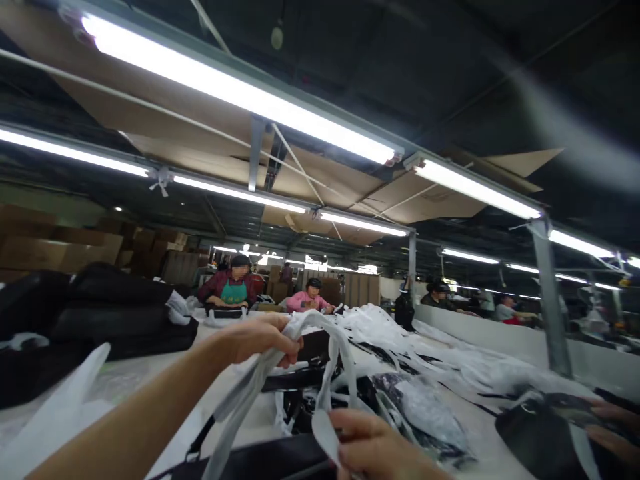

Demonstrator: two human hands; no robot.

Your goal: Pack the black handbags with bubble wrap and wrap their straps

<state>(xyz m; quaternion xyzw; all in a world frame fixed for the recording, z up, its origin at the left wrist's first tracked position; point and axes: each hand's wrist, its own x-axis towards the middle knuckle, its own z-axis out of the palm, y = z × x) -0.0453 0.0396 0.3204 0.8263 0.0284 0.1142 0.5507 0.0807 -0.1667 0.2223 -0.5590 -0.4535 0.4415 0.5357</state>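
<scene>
My left hand [265, 340] is raised in the middle, fingers closed round a long strap wrapped in white, soft-looking material [325, 327]. From it one length of the strap drops toward the lower left, near a thin black strap with a buckle [197, 437]. The other length loops over to the right and down to my right hand [373, 443], which pinches it between thumb and fingers. Below both hands lies a black bag [280, 460], cut off by the lower edge of the view.
Black bags [115, 313] are piled at the left. White-wrapped straps [370, 323] heap up ahead, and a clear plastic packet [430, 413] lies right of centre. A co-worker's hand [615, 427] is by a dark bag [535, 433] at the right. Two people sit across the table.
</scene>
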